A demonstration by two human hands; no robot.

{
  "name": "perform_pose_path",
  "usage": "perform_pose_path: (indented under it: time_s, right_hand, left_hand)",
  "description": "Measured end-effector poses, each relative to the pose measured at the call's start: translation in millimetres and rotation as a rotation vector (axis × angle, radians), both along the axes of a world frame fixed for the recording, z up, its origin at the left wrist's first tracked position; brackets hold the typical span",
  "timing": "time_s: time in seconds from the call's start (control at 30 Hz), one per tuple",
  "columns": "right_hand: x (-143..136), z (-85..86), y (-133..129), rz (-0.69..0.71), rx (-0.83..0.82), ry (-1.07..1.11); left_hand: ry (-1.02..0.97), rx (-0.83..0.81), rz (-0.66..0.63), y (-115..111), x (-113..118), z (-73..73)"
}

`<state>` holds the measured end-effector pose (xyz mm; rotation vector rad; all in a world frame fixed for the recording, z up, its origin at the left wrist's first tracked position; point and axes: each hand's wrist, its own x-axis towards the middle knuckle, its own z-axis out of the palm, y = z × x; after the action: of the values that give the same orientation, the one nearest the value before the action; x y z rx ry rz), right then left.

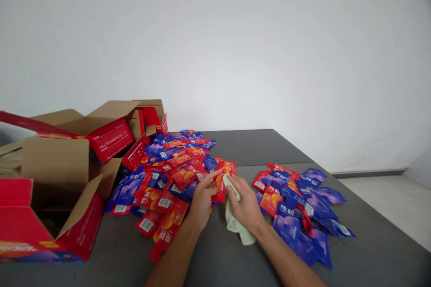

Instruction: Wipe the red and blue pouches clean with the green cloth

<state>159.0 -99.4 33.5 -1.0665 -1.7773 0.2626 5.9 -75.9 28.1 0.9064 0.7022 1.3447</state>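
Between my two hands is a red packet [220,188] with an orange fruit picture. My left hand [203,198] pinches its left edge. A pale green cloth [232,219] is bunched in my right hand [245,204], which presses it against the packet's right side; the cloth's loose end hangs down toward the table. To the left of my left hand lies a big heap of red and blue packets [164,202]. Right of my right hand, a smaller pile of blue and red packets [286,217] spreads over the table. My right fingertips are partly hidden by the cloth.
Open cardboard boxes with red outsides stand along the left: a near box [81,233] with raised flaps and a farther box [111,139]. The dark grey table [249,145] reaches back to a white wall [235,54]. Its right edge drops to a pale floor [387,202].
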Motion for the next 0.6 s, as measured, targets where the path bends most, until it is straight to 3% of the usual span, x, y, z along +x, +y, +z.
perform_pose_path:
  time_s: [0.2, 0.4, 0.47, 0.6]
  right_hand:
    - [-4.4, 5.1, -5.1, 0.076, 0.038, -0.051]
    - [-12.9, 10.3, -16.8, 0.183, 0.019, -0.271]
    - [-14.0, 7.8, -15.9, 0.137, 0.015, -0.282]
    - [-4.8, -0.5, -4.0, -0.103, 0.055, -0.198]
  left_hand:
    - [-0.149, -0.069, -0.091, -3.2, 13.8, 6.8]
    - [-0.226, -0.185, 0.012, -0.1, 7.3, 10.2]
    - [-0.218, -0.176, 0.016, 1.7, 4.7, 6.0]
    - [-0.228, -0.183, -0.028, -1.8, 5.6, 3.2]
